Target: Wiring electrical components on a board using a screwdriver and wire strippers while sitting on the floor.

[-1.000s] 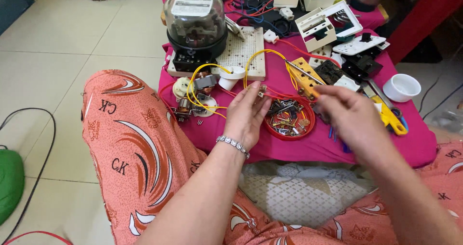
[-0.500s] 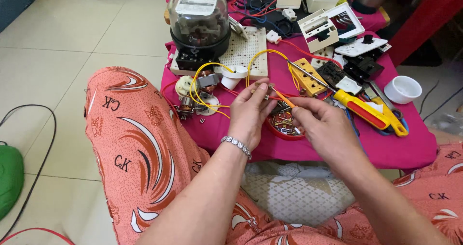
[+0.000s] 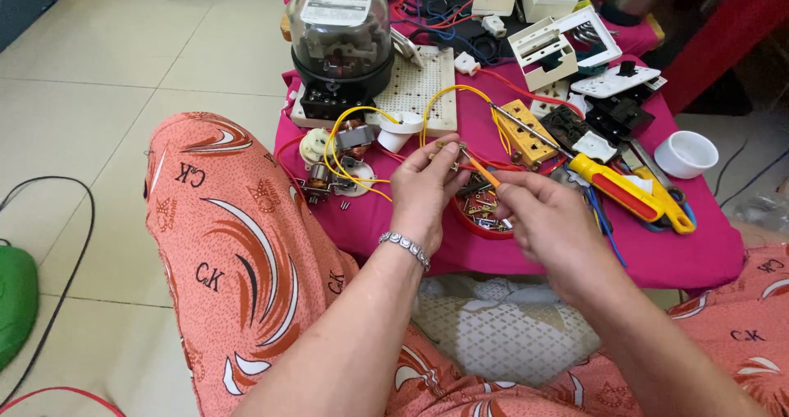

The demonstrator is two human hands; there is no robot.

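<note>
The desk (image 3: 699, 257) has a pink cloth. At 12 o'clock from the hands stands a meter (image 3: 341, 43), and a white board (image 3: 423, 88) is just beside it. A screwdriver (image 3: 616, 188) lies at 3 o'clock. A red dish (image 3: 481, 216) is partly hidden under the hands. The left hand (image 3: 423, 191) pinches a small metal part (image 3: 446, 150) in narrow fingers. The right hand (image 3: 551, 228) holds a thin orange tool (image 3: 483, 173), its tip touching the part.

glossy plastic screwdriver (image 3: 629, 193), matt tablecloth (image 3: 575, 248)
</note>
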